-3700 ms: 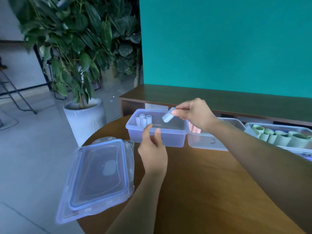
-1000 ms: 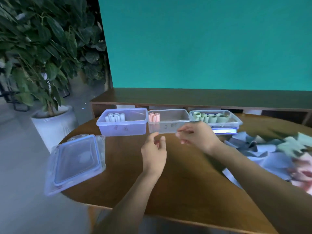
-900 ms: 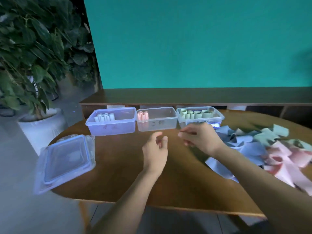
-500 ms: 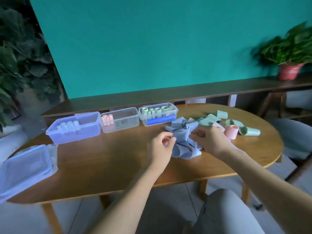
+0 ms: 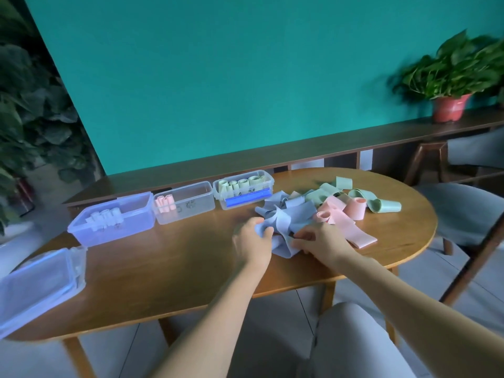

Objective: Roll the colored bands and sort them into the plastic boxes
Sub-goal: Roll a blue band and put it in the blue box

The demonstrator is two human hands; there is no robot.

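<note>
A tangle of loose blue bands (image 5: 286,214) lies on the wooden table (image 5: 169,268), with pink bands (image 5: 346,216) and green bands (image 5: 354,195) to its right. My left hand (image 5: 252,241) grips a fold of a blue band at the pile's left side. My right hand (image 5: 319,241) pinches the same pile from the right. Three plastic boxes stand in a row at the back: a blue box (image 5: 90,236) with pale blue rolls, a clear box (image 5: 191,211) with pink rolls, and a clear box (image 5: 261,180) with green rolls.
Stacked box lids (image 5: 38,285) lie at the table's left end. A low wooden shelf (image 5: 313,154) runs behind the table, with a potted plant (image 5: 450,105) on its right end. A grey chair (image 5: 463,214) stands at the right, and large plants (image 5: 32,118) at the left.
The rolled blue band left my right hand into the blue box. The view swung right to the loose bands, and both hands moved onto the blue pile and took hold of it.
</note>
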